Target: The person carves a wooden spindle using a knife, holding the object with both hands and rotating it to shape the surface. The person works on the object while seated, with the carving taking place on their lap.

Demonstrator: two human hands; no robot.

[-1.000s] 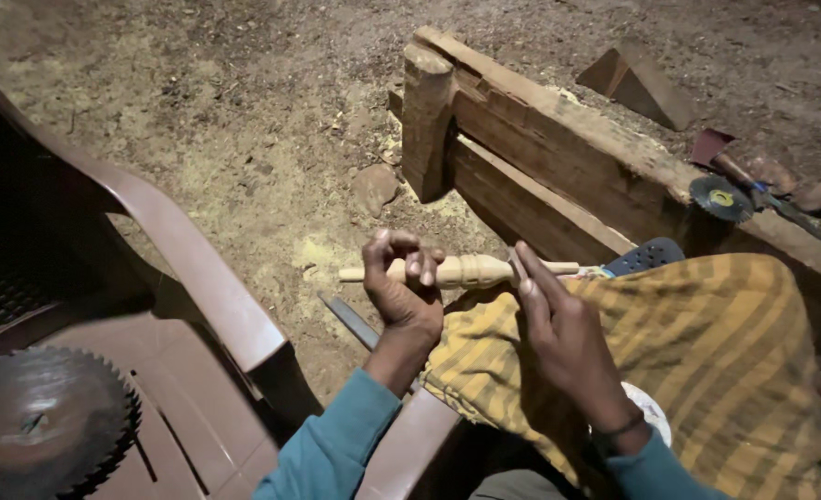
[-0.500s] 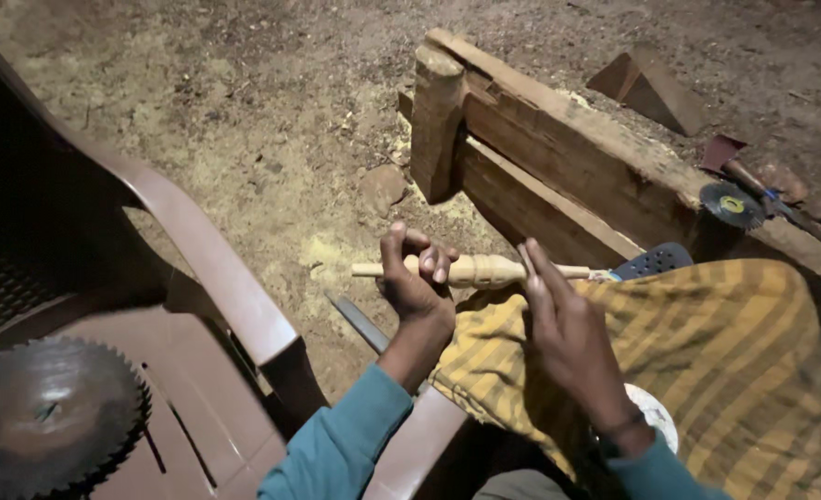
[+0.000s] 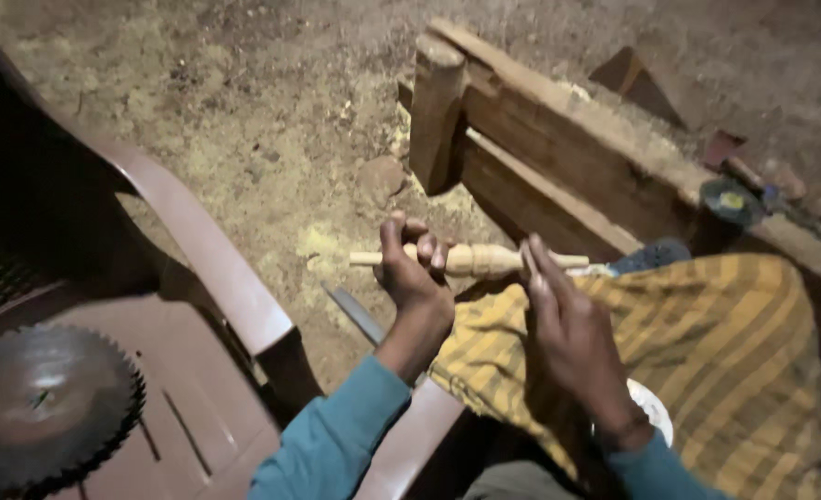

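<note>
The turned wooden spindle [image 3: 470,260] was gripped by the left hand [image 3: 412,270], the fingers [image 3: 417,243] curled right over the pale shaft and closed tight around it near its thinner end. The piece was held level, clear of the ground, just above the knee. At the other end it was met by the right hand [image 3: 558,324], whose fingers were laid out straight and flat against the thicker, ringed part; whether anything was pinched beneath them could not be told, as the palm was turned away from the camera. Both wrists were seen emerging from teal sleeves [image 3: 336,444].

Under the right hand a yellow checked cloth [image 3: 707,361] was draped over the lap, and a small white object [image 3: 651,412] was glimpsed at its edge beside the wrist. Just below the left forearm a flat metal blade [image 3: 355,313] was lying on the ground, its tip pointed towards the chair.

Beyond the spindle a rough wooden frame [image 3: 558,139] of heavy beams was set across the dirt, with an upright post [image 3: 436,111] at its near end. Pale sawdust [image 3: 336,243] was scattered on the earth below it. Further along the beam a dark round disc [image 3: 730,199] with a yellow centre was resting.

To the left, a brown plastic chair [image 3: 197,250] was filling the corner, and a toothed circular saw blade [image 3: 44,407] was lying flat on its seat
</note>
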